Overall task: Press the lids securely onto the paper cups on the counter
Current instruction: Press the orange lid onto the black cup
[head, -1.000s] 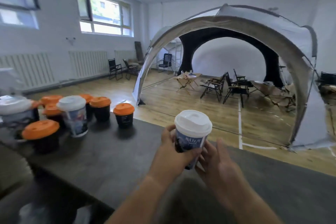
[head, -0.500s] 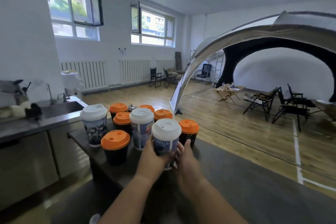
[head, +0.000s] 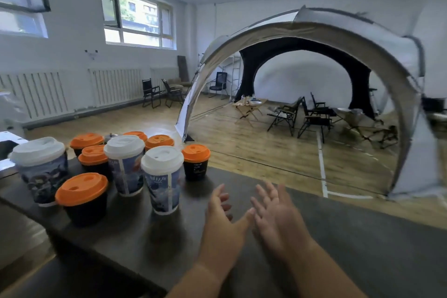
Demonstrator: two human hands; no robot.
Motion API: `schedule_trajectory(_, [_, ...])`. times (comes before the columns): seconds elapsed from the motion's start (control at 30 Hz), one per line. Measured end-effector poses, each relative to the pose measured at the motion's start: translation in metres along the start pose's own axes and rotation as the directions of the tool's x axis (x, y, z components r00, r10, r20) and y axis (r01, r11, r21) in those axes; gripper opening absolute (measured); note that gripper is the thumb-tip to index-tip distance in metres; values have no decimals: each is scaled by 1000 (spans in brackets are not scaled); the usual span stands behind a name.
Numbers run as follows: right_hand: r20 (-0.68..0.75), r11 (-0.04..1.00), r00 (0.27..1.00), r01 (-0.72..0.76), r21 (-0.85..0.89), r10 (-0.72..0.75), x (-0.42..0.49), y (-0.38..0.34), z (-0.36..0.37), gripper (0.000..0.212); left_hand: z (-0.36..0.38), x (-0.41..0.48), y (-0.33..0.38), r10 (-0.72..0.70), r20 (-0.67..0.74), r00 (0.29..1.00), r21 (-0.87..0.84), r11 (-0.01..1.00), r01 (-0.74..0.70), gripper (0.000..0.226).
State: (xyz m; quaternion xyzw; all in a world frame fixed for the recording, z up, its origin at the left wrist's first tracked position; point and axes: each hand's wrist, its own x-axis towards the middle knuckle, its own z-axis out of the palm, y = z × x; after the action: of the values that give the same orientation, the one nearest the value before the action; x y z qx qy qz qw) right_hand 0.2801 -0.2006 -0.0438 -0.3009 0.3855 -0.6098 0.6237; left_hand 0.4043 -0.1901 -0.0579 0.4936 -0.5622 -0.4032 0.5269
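A tall printed paper cup with a white lid (head: 162,180) stands upright on the dark counter (head: 362,244), at the right end of a cluster of cups. Two more white-lidded tall cups (head: 124,164) (head: 40,169) and several short black cups with orange lids (head: 82,198) (head: 195,161) stand around it. My left hand (head: 223,215) and my right hand (head: 275,215) hover side by side over the counter, right of the cluster. Both have loose, spread fingers, hold nothing and touch no cup.
The counter's far edge runs diagonally behind the cups, with a wooden floor beyond. A large arched tent (head: 314,31) with folding chairs (head: 312,116) fills the room behind. Radiators (head: 113,86) line the left wall under the windows.
Both hands held the white-lidded cup a second ago, carried it left to the cluster, and have let it go. They now sit drawn back to its right.
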Motion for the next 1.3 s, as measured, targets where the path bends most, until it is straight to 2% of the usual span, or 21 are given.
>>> schedule_trajectory(0.1, [-138, 988, 980, 149, 27, -144, -35, -48, -58, 66, 65, -3, 27, 40, 245, 969, -82, 996, -20, 65])
schedule_trajectory(0.17, [-261, 969, 937, 246, 21, -232, -66, -81, -103, 63, 113, -12, 46, 73, 419, 905, -83, 996, -42, 57])
schedule_trajectory(0.23, [-406, 935, 855, 354, 3, -323, -108, -114, -149, 56, 166, -32, 65, 92, 609, 788, -77, 995, -57, 52])
schedule_trajectory(0.33, [-600, 865, 682, 501, -32, -417, -191, -158, -215, 29, 246, -87, 96, 112, 828, 549, -84, 993, -77, 49])
schedule_trajectory(0.43, [-723, 798, 506, 593, -104, -470, -277, -194, -271, 17, 313, -153, 124, 120, 923, 365, -101, 992, -72, 53])
schedule_trajectory(0.53, [-800, 771, 344, 599, -216, -491, -352, -219, -328, 16, 375, -216, 148, 114, 964, 241, -101, 993, -65, 56])
schedule_trajectory(0.6, [-838, 766, 260, 591, -254, -479, -393, -231, -365, 25, 417, -255, 160, 90, 982, 169, -84, 996, -40, 57])
schedule_trajectory(0.67, [-859, 776, 216, 568, -276, -464, -427, -243, -402, 27, 461, -294, 169, 58, 992, 115, -54, 998, -34, 61])
schedule_trajectory(0.77, [-887, 803, 175, 525, -284, -428, -465, -264, -456, 36, 524, -345, 183, 14, 997, 72, -11, 999, -36, 63])
schedule_trajectory(0.87, [-888, 810, 84, 455, -370, -452, -492, -297, -505, 44, 594, -383, 203, 17, 996, 82, -12, 998, -58, 66])
schedule_trajectory(0.93, [-861, 801, -21, 356, -482, -509, -508, -323, -540, 47, 640, -402, 215, 63, 988, 138, -52, 995, -83, 71])
schedule_trajectory(1.0, [-804, 775, -148, 215, -594, -576, -525, -348, -580, 51, 683, -417, 222, 173, 958, 229, -115, 962, -247, 80])
schedule_trajectory(1.07, [-729, 746, -246, 35, -665, -639, -542, -373, -619, 55, 719, -429, 227, 294, 916, 272, -163, 894, -417, 90])
schedule_trajectory(1.13, [-675, 720, -255, -199, -664, -693, -556, -397, -647, 64, 744, -438, 230, 370, 896, 246, -200, 830, -521, 93])
schedule_trajectory(1.17, [-667, 699, -218, -309, -645, -712, -561, -408, -661, 70, 754, -442, 231, 391, 895, 213, -209, 792, -574, 92])
schedule_trajectory(1.23, [-701, 653, -92, -467, -597, -707, -563, -423, -676, 81, 771, -447, 231, 389, 911, 136, -197, 701, -685, 87])
schedule_trajectory(1.3, [-726, 619, 1, -521, -588, -688, -560, -430, -689, 80, 781, -452, 230, 369, 927, 68, -204, 647, -735, 73])
